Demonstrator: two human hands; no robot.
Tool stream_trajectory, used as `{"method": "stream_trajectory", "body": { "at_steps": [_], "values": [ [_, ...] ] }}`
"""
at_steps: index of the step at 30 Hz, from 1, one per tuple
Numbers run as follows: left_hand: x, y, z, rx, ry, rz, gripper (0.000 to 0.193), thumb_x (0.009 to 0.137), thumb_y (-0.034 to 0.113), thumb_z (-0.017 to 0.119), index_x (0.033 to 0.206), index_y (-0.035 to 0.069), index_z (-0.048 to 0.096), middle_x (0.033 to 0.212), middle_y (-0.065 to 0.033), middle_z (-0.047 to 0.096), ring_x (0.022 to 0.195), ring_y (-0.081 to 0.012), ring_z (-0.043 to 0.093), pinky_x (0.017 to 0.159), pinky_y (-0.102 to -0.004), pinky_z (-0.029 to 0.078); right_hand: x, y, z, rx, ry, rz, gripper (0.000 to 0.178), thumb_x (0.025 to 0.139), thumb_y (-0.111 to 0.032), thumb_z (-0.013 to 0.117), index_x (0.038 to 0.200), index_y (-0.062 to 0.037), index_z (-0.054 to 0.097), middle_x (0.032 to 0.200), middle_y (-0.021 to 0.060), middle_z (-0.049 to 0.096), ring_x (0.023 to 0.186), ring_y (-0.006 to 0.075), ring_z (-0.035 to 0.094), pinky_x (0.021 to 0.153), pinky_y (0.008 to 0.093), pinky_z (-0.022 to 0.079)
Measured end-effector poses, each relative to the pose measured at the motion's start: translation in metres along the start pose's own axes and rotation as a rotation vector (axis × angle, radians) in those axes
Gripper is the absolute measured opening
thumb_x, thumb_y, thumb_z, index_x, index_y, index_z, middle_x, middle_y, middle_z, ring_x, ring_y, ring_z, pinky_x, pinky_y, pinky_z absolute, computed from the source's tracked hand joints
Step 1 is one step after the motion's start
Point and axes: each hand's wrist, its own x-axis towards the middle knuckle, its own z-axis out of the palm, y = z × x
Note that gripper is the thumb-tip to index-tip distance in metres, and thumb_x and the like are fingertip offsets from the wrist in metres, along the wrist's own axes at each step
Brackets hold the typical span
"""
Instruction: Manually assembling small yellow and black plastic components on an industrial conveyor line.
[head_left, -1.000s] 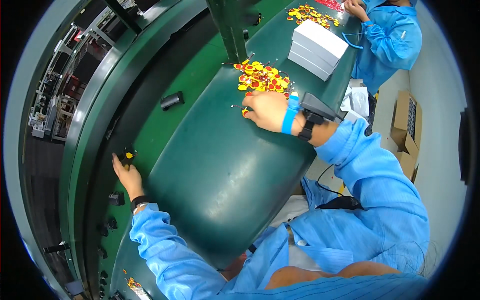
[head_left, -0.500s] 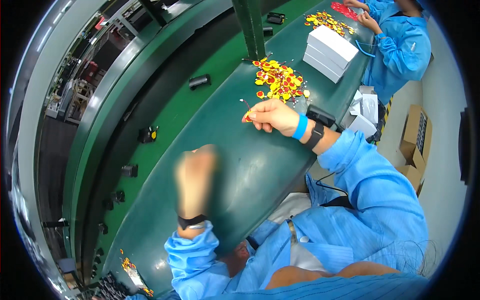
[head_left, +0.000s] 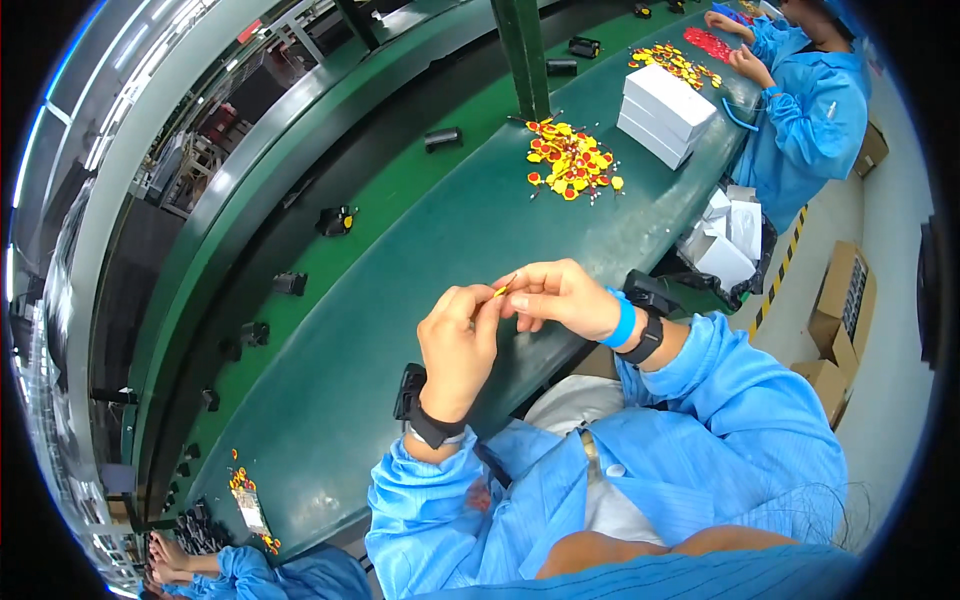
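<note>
My left hand [head_left: 458, 335] and my right hand [head_left: 562, 298] meet above the green table. Between their fingertips is a small yellow-and-red wired disc [head_left: 501, 291], seen nearly edge-on, with a thin dark lead. Thumb and index finger of each hand pinch it; my fingers cover most of it. A black band circles each wrist, and the right one also wears a blue band. Farther along the table lies a pile of similar yellow-and-red wired discs [head_left: 572, 163], out of reach of both hands.
White boxes [head_left: 665, 115] are stacked beyond the pile. A conveyor [head_left: 380, 185] runs along the left, carrying several black devices [head_left: 335, 221]. A green post [head_left: 522, 60] rises at the table's far edge. A co-worker [head_left: 810, 120] handles red parts at upper right; another co-worker's arms [head_left: 240, 572] show at lower left.
My right hand has drawn back toward me from near the pile with the disc. My left hand, blurred and apart before, has come up to meet it. The view has shifted slightly.
</note>
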Motion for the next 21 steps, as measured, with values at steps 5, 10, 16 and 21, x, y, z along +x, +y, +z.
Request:
{"method": "stream_trajectory", "body": {
  "at_steps": [5,10,16,21],
  "values": [
    [-0.011,0.008,-0.010,0.353,-0.069,0.317,0.009,0.075,0.004,0.069,0.082,0.007,0.063,0.077,-0.0056,0.061,0.062,-0.0236,0.060,0.054,-0.0307,0.048,-0.008,-0.018,-0.011,-0.195,-0.044,0.180,0.027,0.092,-0.027,0.057,0.097,-0.0010,0.064,0.077,0.0052,0.065,0.066,0.0109,0.060,0.055,0.0211,0.046],
    [-0.015,0.018,-0.002,0.188,0.027,0.320,0.013,0.076,0.002,0.070,0.088,0.005,0.064,0.080,-0.0064,0.064,0.065,-0.0195,0.063,0.057,-0.0277,0.050,-0.013,-0.010,-0.012,-0.111,-0.065,0.174,0.020,0.088,-0.021,0.062,0.083,-0.0020,0.063,0.065,0.0027,0.060,0.057,0.0085,0.054,0.050,0.0205,0.040],
    [-0.032,0.020,0.010,-0.701,-0.026,-0.410,0.013,0.084,0.006,0.066,0.092,-0.004,0.063,0.083,-0.0069,0.067,0.065,-0.0093,0.061,0.053,-0.0193,0.046,-0.017,0.007,-0.012,0.219,-0.060,0.143,0.012,0.087,-0.014,0.063,0.084,-0.0037,0.060,0.067,-0.0002,0.055,0.056,0.0069,0.047,0.051,0.0199,0.036],
    [-0.036,0.022,0.010,-0.755,-0.054,-0.535,0.011,0.084,0.005,0.066,0.092,-0.002,0.063,0.079,-0.0052,0.066,0.063,-0.0063,0.060,0.049,-0.0162,0.042,-0.018,0.015,-0.008,0.155,0.014,0.061,0.011,0.086,-0.015,0.065,0.082,-0.0051,0.060,0.065,-0.0024,0.053,0.055,0.0053,0.045,0.049,0.0205,0.035]
  ]
}}
